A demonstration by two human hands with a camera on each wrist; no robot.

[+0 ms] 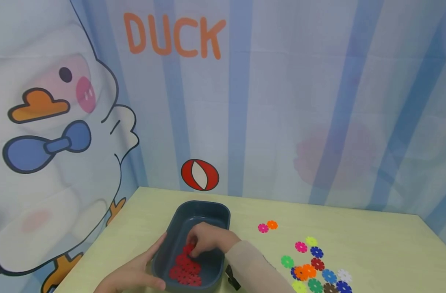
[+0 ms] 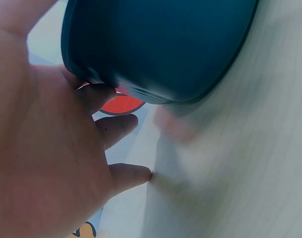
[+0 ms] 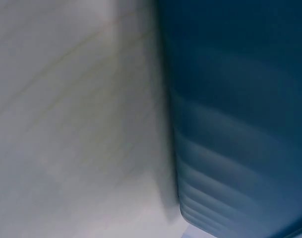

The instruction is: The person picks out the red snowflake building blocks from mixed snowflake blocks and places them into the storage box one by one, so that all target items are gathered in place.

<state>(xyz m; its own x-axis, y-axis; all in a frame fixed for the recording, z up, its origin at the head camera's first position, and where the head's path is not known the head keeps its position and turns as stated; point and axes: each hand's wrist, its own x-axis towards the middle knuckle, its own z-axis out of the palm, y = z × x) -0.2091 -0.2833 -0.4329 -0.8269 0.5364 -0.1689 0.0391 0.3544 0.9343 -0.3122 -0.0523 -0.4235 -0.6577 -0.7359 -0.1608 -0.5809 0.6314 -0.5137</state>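
Observation:
A dark blue rectangular tub point(image 1: 202, 208) stands near the front of the table, with several red notched plastic discs point(image 1: 186, 270) heaped at its near end. My left hand point(image 1: 133, 272) steadies the tub from the left, its thumb at the near corner and fingers along the outer wall. In the left wrist view its fingers point(image 2: 123, 177) are spread and fairly straight beside the tub. Reaching in over the right wall, my right hand point(image 1: 209, 238) has curled fingers that pinch a red disc above the heap. The right wrist view shows the tub's outer wall point(image 3: 240, 124), not the fingers.
Loose notched discs in many colours, such as a green disc point(image 1: 287, 261) and a white one point(image 1: 344, 275), lie on the table point(image 1: 383, 244) to the right. A pink disc point(image 1: 263, 228) and an orange one sit farther back. A duck-print curtain point(image 1: 274, 101) hangs behind.

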